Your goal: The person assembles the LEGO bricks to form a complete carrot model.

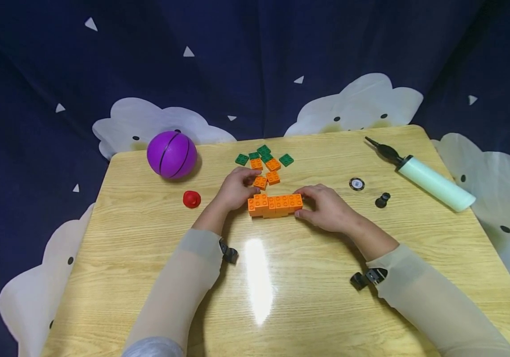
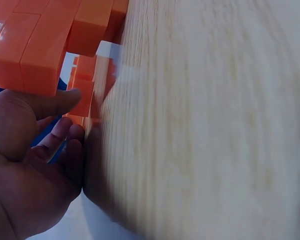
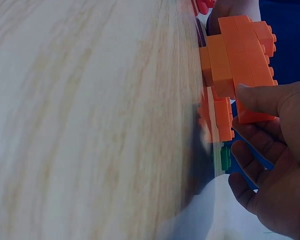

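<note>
The orange brick bar (image 1: pixel 275 205) lies on the wooden table (image 1: pixel 147 277) near its middle, just in front of the loose orange bricks (image 1: pixel 267 177) and the green plates (image 1: pixel 263 154); its long axis runs left to right across the person's view, parallel to the near table edge, studs facing up; the left end carries a raised extra brick, so it points neither way more than that stepped end suggests.

The right hand (image 1: pixel 328 208) grasps the bar's right end, thumb on the near face and fingers curled round the far side; the left hand (image 1: pixel 236 189) sits at the left end, thumb against the bar in the left wrist view (image 2: pixel 25 150), fingers curled and reaching towards a loose orange brick; whether it truly pinches that brick I cannot tell.

Risks, as I judge them: squeezing inward from both ends could buckle the bar at a seam and pop bricks apart; a sideways nudge could scatter the loose pieces behind; the purple ball (image 1: pixel 172 154) stands well apart, so it is unlikely to be knocked.
</note>
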`<state>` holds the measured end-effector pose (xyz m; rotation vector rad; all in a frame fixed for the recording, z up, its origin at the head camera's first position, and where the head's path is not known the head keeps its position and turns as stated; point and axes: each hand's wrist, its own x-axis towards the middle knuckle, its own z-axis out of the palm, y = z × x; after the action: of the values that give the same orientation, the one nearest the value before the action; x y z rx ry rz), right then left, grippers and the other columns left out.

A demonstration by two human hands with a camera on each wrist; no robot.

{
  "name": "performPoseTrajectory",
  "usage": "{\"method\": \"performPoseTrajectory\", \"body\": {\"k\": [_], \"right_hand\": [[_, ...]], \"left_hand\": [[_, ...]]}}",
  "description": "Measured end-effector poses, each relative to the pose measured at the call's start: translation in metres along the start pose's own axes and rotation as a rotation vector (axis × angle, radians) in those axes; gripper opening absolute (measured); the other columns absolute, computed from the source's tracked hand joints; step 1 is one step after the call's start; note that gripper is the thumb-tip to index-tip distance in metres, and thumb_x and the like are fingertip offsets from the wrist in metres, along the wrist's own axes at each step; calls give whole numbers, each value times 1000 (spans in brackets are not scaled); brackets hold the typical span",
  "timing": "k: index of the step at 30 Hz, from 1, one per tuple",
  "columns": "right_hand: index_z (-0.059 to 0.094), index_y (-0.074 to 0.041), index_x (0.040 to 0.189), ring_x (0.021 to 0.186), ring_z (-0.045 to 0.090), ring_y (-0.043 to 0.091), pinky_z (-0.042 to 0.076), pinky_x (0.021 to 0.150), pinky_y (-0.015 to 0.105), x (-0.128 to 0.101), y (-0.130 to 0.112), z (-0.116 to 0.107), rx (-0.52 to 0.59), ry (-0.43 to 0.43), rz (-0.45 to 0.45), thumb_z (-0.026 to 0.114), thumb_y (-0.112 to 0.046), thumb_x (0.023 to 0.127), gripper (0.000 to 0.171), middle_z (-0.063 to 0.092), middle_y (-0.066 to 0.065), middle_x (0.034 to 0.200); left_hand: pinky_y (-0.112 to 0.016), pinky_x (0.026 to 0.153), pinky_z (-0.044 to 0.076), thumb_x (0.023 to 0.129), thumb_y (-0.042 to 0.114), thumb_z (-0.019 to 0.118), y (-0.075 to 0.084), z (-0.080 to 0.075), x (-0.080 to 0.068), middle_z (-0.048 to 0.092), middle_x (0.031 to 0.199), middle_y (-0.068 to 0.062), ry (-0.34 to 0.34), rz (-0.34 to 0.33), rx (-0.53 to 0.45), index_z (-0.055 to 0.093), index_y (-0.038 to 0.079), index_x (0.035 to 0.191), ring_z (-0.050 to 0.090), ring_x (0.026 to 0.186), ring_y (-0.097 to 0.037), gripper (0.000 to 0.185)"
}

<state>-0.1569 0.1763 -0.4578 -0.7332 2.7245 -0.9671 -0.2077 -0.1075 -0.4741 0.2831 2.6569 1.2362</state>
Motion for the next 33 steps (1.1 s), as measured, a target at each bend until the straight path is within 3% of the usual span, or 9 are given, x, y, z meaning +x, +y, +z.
{"method": "performPoseTrajectory", "body": {"k": [9,13,20,33], "right_hand": [[68,-7,130,122,59,32,42,109,52,0,-1,-1,5,5,-8,84,-23,88,47,68,12,131],[67,-7,130,123,58,32,42,110,52,0,-1,-1,5,3,1,84,-24,88,48,68,12,132],[67,-7,130,122,59,31,43,109,52,0,0,-1,8,2,-3,84,-23,88,48,68,12,131],[67,-8,130,117,60,30,45,106,51,-1,0,0,-5,5,-8,83,-25,89,48,68,11,130]], "left_hand": [[-38,97,49,95,9,76,1,2,3,57,126,-5,2,-34,15,69,12,131,56,107,-23,37],[-37,90,48,94,10,76,1,0,0,57,119,-4,11,-46,-1,69,13,126,54,103,-23,33],[-33,71,54,95,6,73,3,-5,-9,61,105,-8,19,-83,-132,67,14,125,60,93,-24,32],[-38,82,54,95,16,77,13,-15,-22,65,115,-3,41,-76,-121,67,20,125,60,103,-24,32]]}}
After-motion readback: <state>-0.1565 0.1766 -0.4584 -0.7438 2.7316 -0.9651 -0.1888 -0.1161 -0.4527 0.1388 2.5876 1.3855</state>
